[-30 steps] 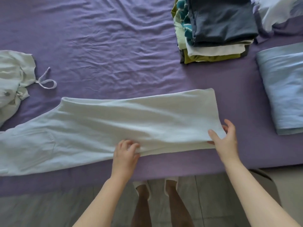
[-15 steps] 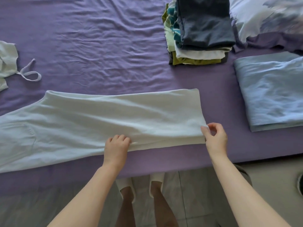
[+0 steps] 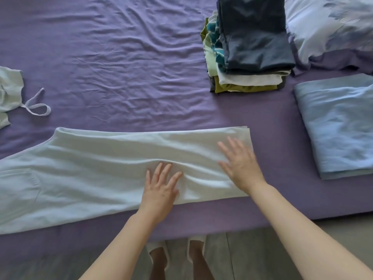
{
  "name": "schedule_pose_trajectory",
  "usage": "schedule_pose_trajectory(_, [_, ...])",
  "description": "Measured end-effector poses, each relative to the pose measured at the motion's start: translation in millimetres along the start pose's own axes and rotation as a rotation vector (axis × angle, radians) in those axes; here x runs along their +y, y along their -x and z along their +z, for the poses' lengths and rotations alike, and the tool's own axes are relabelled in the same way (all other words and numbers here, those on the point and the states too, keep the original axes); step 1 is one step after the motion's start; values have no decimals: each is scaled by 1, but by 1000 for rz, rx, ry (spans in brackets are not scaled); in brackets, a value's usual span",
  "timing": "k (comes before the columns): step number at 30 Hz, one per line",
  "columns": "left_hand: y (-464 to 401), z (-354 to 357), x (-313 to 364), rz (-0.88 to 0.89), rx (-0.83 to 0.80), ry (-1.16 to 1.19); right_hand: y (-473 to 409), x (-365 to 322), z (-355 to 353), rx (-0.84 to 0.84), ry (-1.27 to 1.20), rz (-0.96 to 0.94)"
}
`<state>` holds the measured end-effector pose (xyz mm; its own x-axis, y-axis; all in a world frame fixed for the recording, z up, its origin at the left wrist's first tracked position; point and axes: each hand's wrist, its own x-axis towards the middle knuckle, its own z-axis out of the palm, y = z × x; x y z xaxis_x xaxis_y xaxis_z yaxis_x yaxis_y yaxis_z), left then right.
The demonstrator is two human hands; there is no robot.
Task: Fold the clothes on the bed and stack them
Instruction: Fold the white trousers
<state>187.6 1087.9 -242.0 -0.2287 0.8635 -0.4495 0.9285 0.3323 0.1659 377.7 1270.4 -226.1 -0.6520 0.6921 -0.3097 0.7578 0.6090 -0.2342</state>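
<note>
Pale blue trousers (image 3: 96,170) lie folded lengthwise along the near edge of the purple bed (image 3: 121,67), legs pointing right. My left hand (image 3: 161,188) presses flat on the cloth near its front edge, fingers straight and spread. Close to the leg ends, my right hand (image 3: 240,164) also lies flat on the trousers with fingers spread. A stack of folded clothes (image 3: 248,47), dark navy on top, stands at the back right. A loose pale garment (image 3: 10,93) with a drawstring (image 3: 36,107) lies at the left edge.
A folded light blue sheet or blanket (image 3: 339,126) lies at the right. A floral pillow (image 3: 331,25) sits at the back right corner. The bed's front edge runs just below the trousers, with grey floor and my feet (image 3: 177,255) beneath.
Both hands have let go of the trousers' front edge and moved up onto the cloth, now lying flat. The lifted edge has dropped onto the bed.
</note>
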Motion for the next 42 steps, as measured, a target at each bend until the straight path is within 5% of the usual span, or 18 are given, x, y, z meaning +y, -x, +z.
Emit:
schedule_pose_trajectory(2, [-7,3,-2,24,26,21,-25,3,13,-171,100,3])
schedule_pose_trajectory(8, [-24,-1,-6,42,-185,-105,-50,17,16,-283,210,196])
schedule_pose_trajectory(13, [-29,-18,-11,44,-236,-91,-53,-36,9,-202,260,269])
schedule_pose_trajectory(18, [-20,-18,-49,-12,-110,17,-37,-136,37,-296,133,-53])
schedule_pose_trajectory(24, [-9,-47,-173,-283,79,78,-83,-140,28,-380,2,273])
schedule_pose_trajectory(28, [-35,-87,-255,-361,218,30,-84,-173,29,-267,135,262])
schedule_pose_trajectory(35, [-57,-111,-312,-287,119,56,-112,-245,38,-162,85,7])
schedule_pose_trajectory(42, [-65,-115,-330,-350,19,349,-113,-285,56,-51,115,-146])
